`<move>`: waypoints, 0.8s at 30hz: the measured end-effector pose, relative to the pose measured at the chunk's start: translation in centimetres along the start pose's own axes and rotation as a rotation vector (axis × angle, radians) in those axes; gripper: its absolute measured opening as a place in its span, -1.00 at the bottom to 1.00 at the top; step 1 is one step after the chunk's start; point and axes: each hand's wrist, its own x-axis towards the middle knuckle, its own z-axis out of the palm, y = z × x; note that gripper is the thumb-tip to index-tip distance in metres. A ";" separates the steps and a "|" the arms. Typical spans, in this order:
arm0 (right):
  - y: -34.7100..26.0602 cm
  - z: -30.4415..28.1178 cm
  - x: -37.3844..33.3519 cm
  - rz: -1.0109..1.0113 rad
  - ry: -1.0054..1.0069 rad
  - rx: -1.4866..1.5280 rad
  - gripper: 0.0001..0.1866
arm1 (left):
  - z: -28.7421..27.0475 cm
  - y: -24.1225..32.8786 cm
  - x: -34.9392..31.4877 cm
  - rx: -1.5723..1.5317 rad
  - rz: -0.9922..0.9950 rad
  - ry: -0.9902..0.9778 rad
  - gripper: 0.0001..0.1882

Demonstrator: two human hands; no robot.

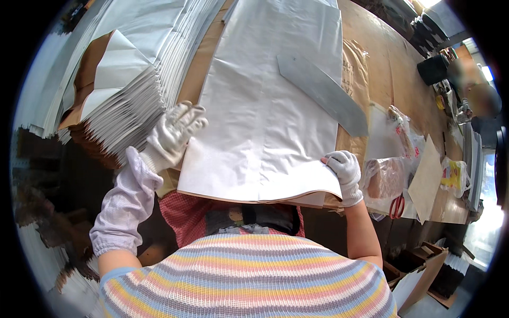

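Right hand pinned to the corner, left hand loose at the far edge

And here in the middle of the frame lies the long white paper sheet point(254, 122), running from the top edge down to a curved lower border where a brown layer peeks out beneath. The right hand point(345, 172), in a pale knitted glove with a bare fingertip showing, is closed on the sheet's lower right corner, right of centre! Over at centre left, the left hand point(175, 132), gloved too, has its fingers open and gripping nothing, poised by the sheet's left edge; whether it touches the paper, I cannot tell. A pale lilac sleeve cover point(122, 206) wraps that forearm

Across the sheet's upper right, a flat grey strip point(323, 95) slants down with its pointed end overhanging the edge, above printed brown paper point(356, 69). Upper left, a thick stack of folded white sheets point(130, 98) fans its edges beside the left hand. Out to the lower right, red-handled scissors point(396, 206) sit near a clear plastic bag point(384, 180), with a tan board point(426, 180) leaning into view and a yellow packet point(453, 175) just beyond it
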 end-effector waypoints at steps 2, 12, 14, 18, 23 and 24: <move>0.5 0.2 -0.4 0.017 -0.030 0.023 -0.89 | 0.7 1.9 -0.5 -0.590 -0.378 -0.066 -0.54; 2.5 0.1 2.5 1.155 -0.423 0.525 -0.72 | 2.6 1.1 2.2 -0.233 -0.861 -0.154 -0.76; 1.5 -0.3 2.7 1.139 -0.342 0.532 -0.72 | 4.5 2.0 1.0 0.139 -0.657 0.050 -0.72; -1.2 0.6 2.3 0.960 -0.179 0.213 -0.78 | 7.1 2.7 0.9 0.350 -0.614 0.267 -0.69; -3.5 2.4 1.5 0.793 -0.074 -0.145 -0.78 | 7.4 2.0 1.9 0.471 -0.677 0.154 -0.62; -3.8 2.4 1.8 0.837 -0.094 -0.193 -0.75 | 7.3 2.0 1.9 0.469 -0.697 0.141 -0.61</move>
